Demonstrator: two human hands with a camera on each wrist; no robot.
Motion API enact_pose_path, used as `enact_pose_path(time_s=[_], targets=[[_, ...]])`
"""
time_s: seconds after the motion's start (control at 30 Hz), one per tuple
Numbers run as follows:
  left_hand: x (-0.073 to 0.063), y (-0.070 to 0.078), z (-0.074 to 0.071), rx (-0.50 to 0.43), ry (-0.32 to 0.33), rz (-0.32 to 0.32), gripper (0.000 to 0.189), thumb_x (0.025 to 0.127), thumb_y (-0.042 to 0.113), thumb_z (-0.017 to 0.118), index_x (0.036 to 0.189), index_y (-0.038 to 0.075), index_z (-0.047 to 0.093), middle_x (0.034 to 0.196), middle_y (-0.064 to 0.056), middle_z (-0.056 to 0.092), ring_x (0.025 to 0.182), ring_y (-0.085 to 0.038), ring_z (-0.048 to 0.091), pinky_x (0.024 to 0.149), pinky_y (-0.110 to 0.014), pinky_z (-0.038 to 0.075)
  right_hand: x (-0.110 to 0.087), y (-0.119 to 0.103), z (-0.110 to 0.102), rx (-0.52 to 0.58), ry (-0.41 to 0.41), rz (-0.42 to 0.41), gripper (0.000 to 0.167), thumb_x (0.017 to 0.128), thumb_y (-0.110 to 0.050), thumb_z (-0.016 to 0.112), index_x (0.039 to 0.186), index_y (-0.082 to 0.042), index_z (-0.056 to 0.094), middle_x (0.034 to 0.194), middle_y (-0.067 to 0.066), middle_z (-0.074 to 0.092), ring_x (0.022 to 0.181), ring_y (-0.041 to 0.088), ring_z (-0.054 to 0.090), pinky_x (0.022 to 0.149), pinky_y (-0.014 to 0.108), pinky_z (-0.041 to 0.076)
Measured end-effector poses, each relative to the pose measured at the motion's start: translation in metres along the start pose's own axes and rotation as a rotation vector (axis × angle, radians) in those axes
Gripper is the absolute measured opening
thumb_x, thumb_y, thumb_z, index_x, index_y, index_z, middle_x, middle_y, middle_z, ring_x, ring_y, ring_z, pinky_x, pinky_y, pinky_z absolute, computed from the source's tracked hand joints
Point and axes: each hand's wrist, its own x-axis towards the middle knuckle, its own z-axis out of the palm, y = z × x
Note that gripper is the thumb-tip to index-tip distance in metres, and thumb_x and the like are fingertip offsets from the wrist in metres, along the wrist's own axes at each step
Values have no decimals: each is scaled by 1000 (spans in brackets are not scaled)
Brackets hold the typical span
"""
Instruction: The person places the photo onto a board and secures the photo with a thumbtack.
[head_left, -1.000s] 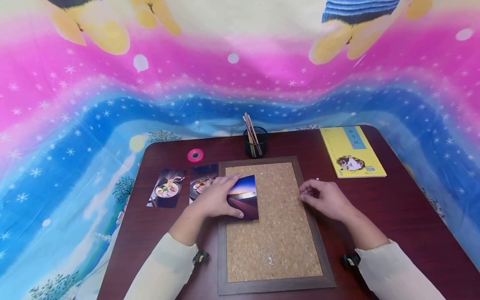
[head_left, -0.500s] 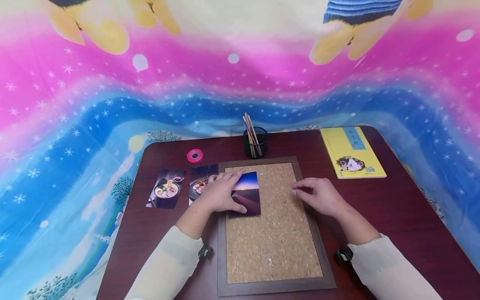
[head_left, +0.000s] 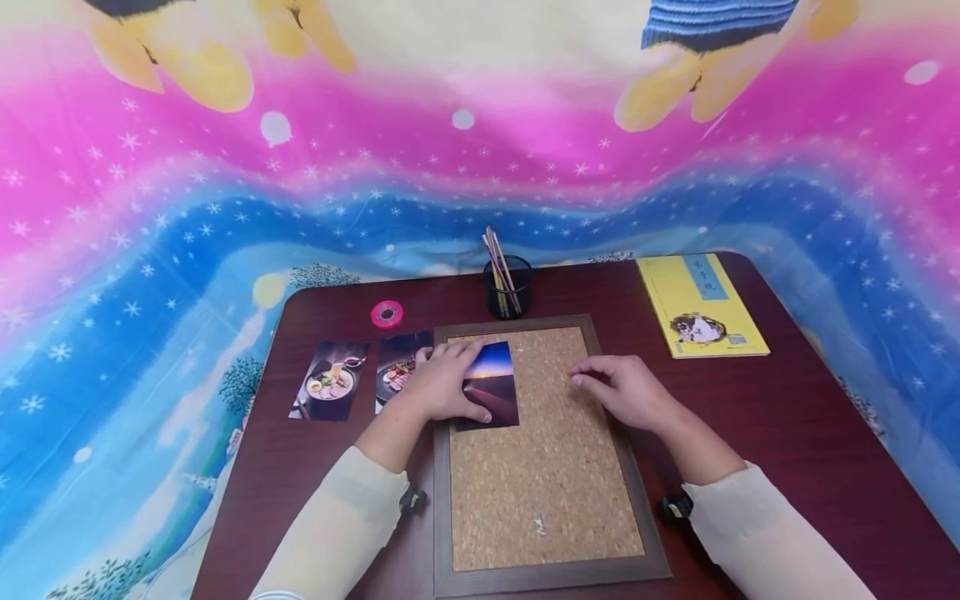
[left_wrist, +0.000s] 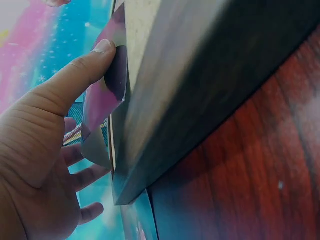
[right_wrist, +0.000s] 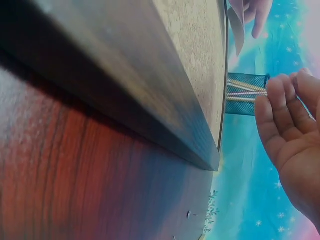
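A glossy photo of a dusk sky over dark ground (head_left: pixel 497 367) lies over the upper left of a cork board (head_left: pixel 551 467) with a brown wooden frame. My left hand (head_left: pixel 431 385) spans this photo, thumb on its lower part and fingers at its top edge. In the left wrist view the photo (left_wrist: pixel 102 107) bows between thumb and fingers, a corner curling up. Over the board's right edge hovers my right hand (head_left: pixel 630 396), thumb and index fingertips brought together. I cannot tell whether something tiny is between them. Two small pale marks show on the cork.
Left of the board lie two food photos, a noodle bowl (head_left: pixel 330 379) and another (head_left: pixel 393 375) partly behind my left hand. Behind stand a pink tape roll (head_left: pixel 386 314) and a mesh pencil cup (head_left: pixel 507 292). A yellow book (head_left: pixel 701 304) lies back right. Tiny dark-headed things (right_wrist: pixel 189 214) lie beside the frame.
My right hand has moved left, from beside the frame to over the cork. The left hand has shifted the dusk photo slightly up the board.
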Motion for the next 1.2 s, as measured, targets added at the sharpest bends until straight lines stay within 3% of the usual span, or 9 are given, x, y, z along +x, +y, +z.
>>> enact_pose_path(time_s=[0.23,0.6,0.93,1.2], targets=[[1,-3,2,-9,-26,13,127,66,74,84,167,32,20,165,-2,35,151,-30,30,112,-65,23,2,1,3,13,-17,-4,15,94,-16,78,109,-14,81,106,-6,77,99,12,72,84,40,60],[2,-4,2,2,-49,24,100,68,70,85,151,26,52,165,-3,36,152,-32,27,112,-66,23,7,-2,6,55,-11,-9,10,92,-10,79,97,-19,75,88,-10,71,79,9,65,71,29,56],[2,-6,3,-7,-65,35,95,70,71,84,148,25,56,167,-3,33,153,-33,24,111,-64,25,15,-5,9,8,-6,11,19,96,-23,77,112,-14,81,104,-6,77,92,12,70,83,42,60],[1,-7,5,-9,-61,27,95,71,72,83,149,26,55,166,-3,34,152,-36,24,112,-65,24,27,-7,15,15,3,-34,15,97,-26,75,107,-16,82,102,-7,77,95,11,72,82,39,59]])
